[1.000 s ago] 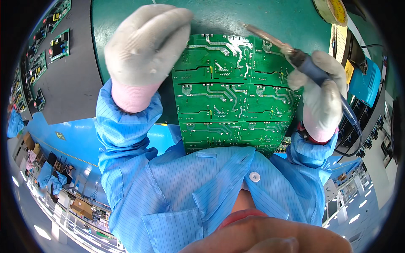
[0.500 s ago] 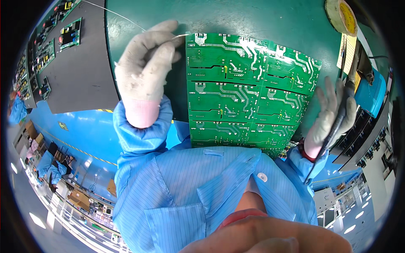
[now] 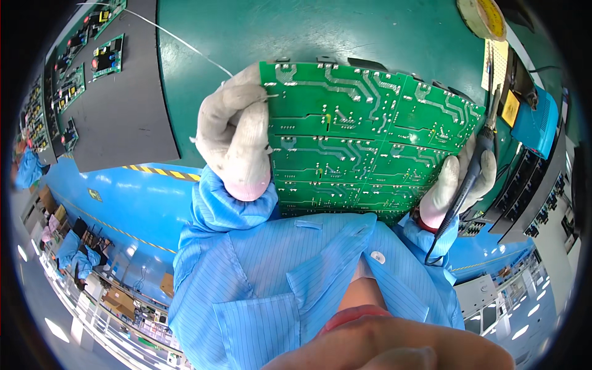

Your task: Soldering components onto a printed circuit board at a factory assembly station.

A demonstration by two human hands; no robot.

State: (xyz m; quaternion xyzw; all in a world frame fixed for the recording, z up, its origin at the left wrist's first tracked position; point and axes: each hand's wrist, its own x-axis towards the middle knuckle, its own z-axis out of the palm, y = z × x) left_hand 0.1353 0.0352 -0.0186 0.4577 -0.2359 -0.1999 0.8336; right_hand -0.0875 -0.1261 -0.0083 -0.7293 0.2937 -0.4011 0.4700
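A green circuit board panel (image 3: 345, 126) of several joined boards is tilted up in front of my chest, solder side facing me. Dark components peek out beyond its far edge. My left hand (image 3: 237, 132), in a whitish glove, is closed at the panel's left edge, fingers curled. It also holds a thin solder wire (image 3: 185, 42), whose short tip sticks out over the board. At the right edge, my gloved right hand (image 3: 445, 185) is closed around a black soldering iron (image 3: 473, 169), its tip pointing away from me. Whether the right fingers also grip the panel is partly hidden.
A dark mat (image 3: 126, 117) at left carries several assembled circuit boards (image 3: 109, 57). At the far right are a tape roll (image 3: 487, 18), a pale yellow perforated sheet (image 3: 495, 65) and a blue box-shaped unit (image 3: 535, 123). The green worktop (image 3: 246, 28) lies beyond the panel.
My left hand has moved right and nearer onto the panel's left edge. My right hand, with the iron, has come in to the right edge. The panel has tilted, showing components behind it.
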